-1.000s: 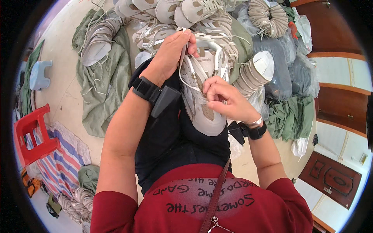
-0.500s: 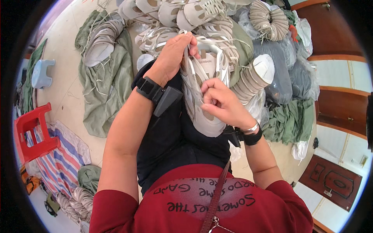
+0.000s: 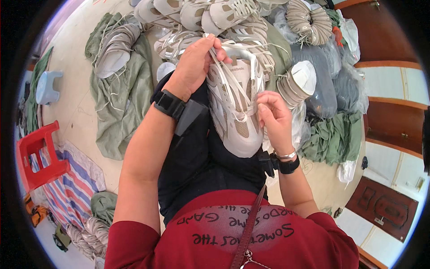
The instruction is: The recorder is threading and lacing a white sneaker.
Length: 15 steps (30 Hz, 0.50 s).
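A beige and white sneaker rests across my lap, toe toward me, its tongue standing up in the opening. A pale shoelace crosses the lower part of the tongue and runs up in long strands to my left hand. The fingers of that hand pinch the lace near the collar on the left. My right hand is by the right edge of the sneaker, beside the eyelets. Its thumb and fingertips are pressed together; whatever is between them is too small to make out.
Beyond my knees lies a heap of similar sneakers. Stacked shoe parts and dark plastic bags lie to the right. Green cloth with another stack is on the left, near a red stool and a blue stool.
My right hand has moved from over the tongue to the sneaker's right edge, uncovering the laces there. My left hand keeps its pinch on the lace.
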{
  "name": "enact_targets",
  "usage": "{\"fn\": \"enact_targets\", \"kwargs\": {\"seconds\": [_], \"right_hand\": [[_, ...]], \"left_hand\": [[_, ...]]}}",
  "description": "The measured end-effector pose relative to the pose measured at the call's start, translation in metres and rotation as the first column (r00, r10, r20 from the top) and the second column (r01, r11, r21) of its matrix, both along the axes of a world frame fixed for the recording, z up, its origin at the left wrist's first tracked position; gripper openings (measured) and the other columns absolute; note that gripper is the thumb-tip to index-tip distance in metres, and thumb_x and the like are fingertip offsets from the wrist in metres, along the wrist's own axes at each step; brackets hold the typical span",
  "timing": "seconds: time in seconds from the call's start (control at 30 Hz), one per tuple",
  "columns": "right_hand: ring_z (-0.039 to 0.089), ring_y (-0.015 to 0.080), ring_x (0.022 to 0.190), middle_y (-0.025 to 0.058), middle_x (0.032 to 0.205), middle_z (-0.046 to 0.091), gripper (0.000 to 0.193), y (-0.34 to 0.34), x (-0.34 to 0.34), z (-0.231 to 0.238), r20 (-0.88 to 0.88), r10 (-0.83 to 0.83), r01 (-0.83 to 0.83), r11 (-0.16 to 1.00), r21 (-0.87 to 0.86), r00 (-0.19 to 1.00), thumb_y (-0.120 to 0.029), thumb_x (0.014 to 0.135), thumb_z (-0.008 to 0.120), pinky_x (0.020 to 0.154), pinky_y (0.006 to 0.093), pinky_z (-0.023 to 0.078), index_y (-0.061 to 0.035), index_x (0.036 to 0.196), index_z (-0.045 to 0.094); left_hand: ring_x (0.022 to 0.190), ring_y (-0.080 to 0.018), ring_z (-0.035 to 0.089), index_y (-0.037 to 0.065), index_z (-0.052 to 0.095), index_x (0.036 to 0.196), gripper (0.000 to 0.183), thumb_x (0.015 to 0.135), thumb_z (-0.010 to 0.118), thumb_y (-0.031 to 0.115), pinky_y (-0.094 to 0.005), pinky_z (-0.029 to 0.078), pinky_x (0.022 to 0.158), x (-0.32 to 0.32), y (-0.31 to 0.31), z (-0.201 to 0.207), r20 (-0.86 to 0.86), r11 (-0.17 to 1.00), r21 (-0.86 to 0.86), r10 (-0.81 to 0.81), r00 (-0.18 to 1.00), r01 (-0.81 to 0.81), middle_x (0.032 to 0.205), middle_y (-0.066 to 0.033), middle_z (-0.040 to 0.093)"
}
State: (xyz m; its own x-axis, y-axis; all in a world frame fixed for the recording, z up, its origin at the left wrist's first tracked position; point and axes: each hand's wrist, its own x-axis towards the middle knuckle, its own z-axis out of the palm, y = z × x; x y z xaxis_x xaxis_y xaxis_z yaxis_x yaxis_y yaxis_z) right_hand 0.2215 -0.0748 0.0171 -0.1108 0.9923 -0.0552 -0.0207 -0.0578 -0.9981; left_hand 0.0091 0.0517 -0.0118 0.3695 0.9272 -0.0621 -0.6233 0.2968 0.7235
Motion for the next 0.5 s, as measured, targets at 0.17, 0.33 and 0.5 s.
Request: {"fn": "enact_targets", "kwargs": {"seconds": [0.17, 0.33, 0.5], "right_hand": [[0.047, 0.004, 0.065, 0.0053, 0.107, 0.051, 0.012, -0.01, 0.002, 0.002, 0.352, -0.089, 0.036, 0.987, 0.155, 0.932, 0.0, 0.085, 0.06, 0.059, 0.0188, 0.041, -0.0021, 0.097, 0.062], [0.047, 0.0055, 0.064, 0.0049, 0.103, 0.049, 0.015, -0.005, -0.009, 0.011, 0.469, -0.051, -0.034, 0.985, 0.172, 0.881, -0.001, 0.083, 0.062, 0.06, 0.0194, 0.041, -0.0038, 0.097, 0.063], [0.047, 0.0072, 0.064, 0.0041, 0.1, 0.047, 0.007, 0.009, 0.001, 0.01, 0.543, 0.074, -0.156, 0.982, 0.106, 0.837, -0.003, 0.082, 0.063, 0.062, 0.0211, 0.042, -0.0033, 0.088, 0.059]], "left_hand": [[0.082, -0.0207, 0.062, 0.008, 0.05, 0.087, 0.029, 0.1, 0.039, 0.031, -0.0318, 0.046, 0.081, -0.003, -0.001, 0.001, 0.02, 0.998, 0.069, -0.01, 1.0, 0.009, 0.074, -0.0036, 0.056], [0.079, -0.0198, 0.061, 0.008, 0.051, 0.088, 0.029, 0.101, 0.038, 0.03, -0.0319, 0.047, 0.08, -0.003, -0.001, 0.001, 0.018, 0.998, 0.064, -0.014, 1.0, 0.013, 0.075, -0.0038, 0.056], [0.078, -0.0189, 0.06, 0.008, 0.051, 0.088, 0.029, 0.101, 0.039, 0.031, -0.0314, 0.047, 0.08, -0.004, -0.001, -0.001, 0.017, 0.997, 0.07, -0.02, 1.0, 0.019, 0.076, -0.0034, 0.056]]}}
